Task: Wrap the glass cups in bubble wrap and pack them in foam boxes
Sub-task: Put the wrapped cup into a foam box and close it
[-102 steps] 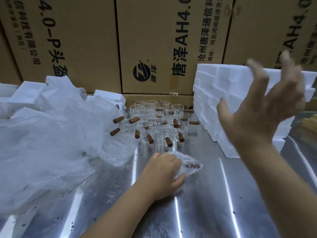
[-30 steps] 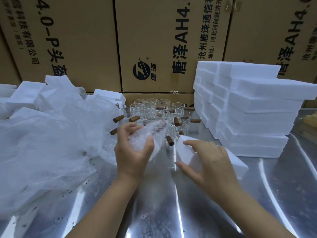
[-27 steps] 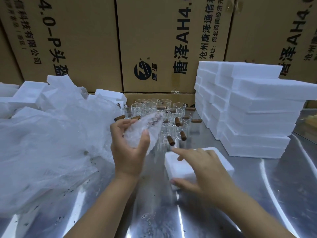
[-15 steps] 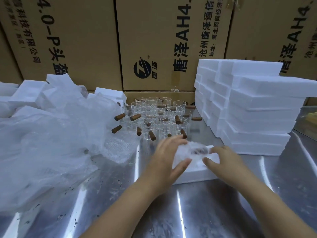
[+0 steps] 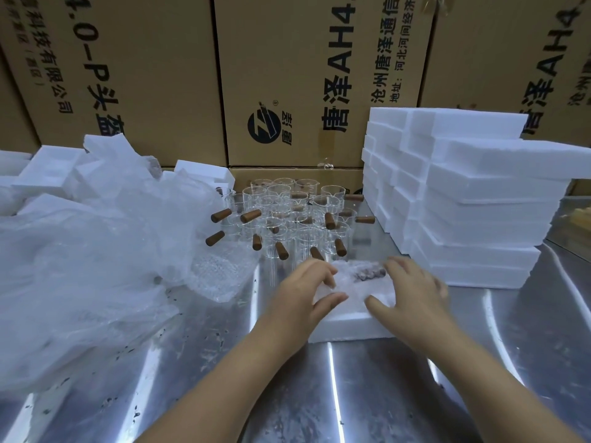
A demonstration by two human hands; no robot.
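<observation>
Cartons [image 5: 287, 75] wall off the far side, well beyond both hands. The steel surface [image 5: 351, 394] runs under the forearms and out to either side. A heap of plastic [image 5: 80, 266] spreads out left of the left hand, with a patch of bubble wrap [image 5: 220, 273] at its near edge. A stack [image 5: 479, 203] of white foam stands right of the right hand, its bottom layer just beside the knuckles. Bare cups [image 5: 287, 215] with brown handles crowd together just beyond the fingertips, not yet wrapped.

One foam box [image 5: 345, 327] lies flat under both hands. The wrapped cup [image 5: 361, 279] sits on top of it, between the hands, its brown handle showing through the wrap at the far end. The left hand [image 5: 300, 295] grips the bundle's left side, fingers bent over the top and thumb underneath. The right hand [image 5: 412, 289] holds the right side the same way, though its outer fingers are blurred.

The step in hand looks like seating this cup in the box; whether it has dropped into a recess or only rests on the foam is hidden by the wrap. Next it likely needs pressing down evenly with the handle lined up, then a matching foam piece from the stack on the right to close it. Squeezing too hard could crack the glass or pop the wrap loose.
</observation>
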